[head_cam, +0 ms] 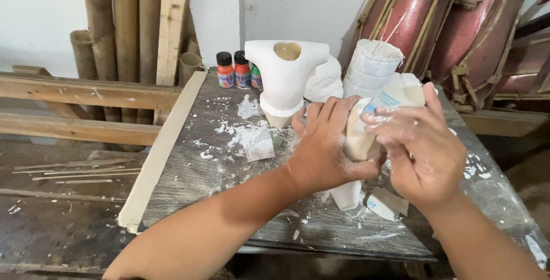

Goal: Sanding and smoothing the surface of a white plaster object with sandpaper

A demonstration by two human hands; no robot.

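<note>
Left hand (323, 148): wrapped around plaster mould (358, 140).
Right hand (421, 142): fingers pressed on same mould.
Paint bottles (235, 69): capped, upright, at rear board edge.
Board (189, 177): bare front-left.

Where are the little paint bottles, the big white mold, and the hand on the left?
paint bottles (226, 73), head view, on the orange body of the leftmost bottle.
white mold (283, 82), head view, on its front wall.
left hand (321, 145), head view, on its back.

- It was a craft workshop.
- Bamboo poles (123, 22) and planks (86, 94) leaned at upper left.
- Plaster moulds (285, 79), paint bottles (236, 70) and white splatter covered the worktable (200, 171).
- Drums (452, 22) stood at upper right.
</note>
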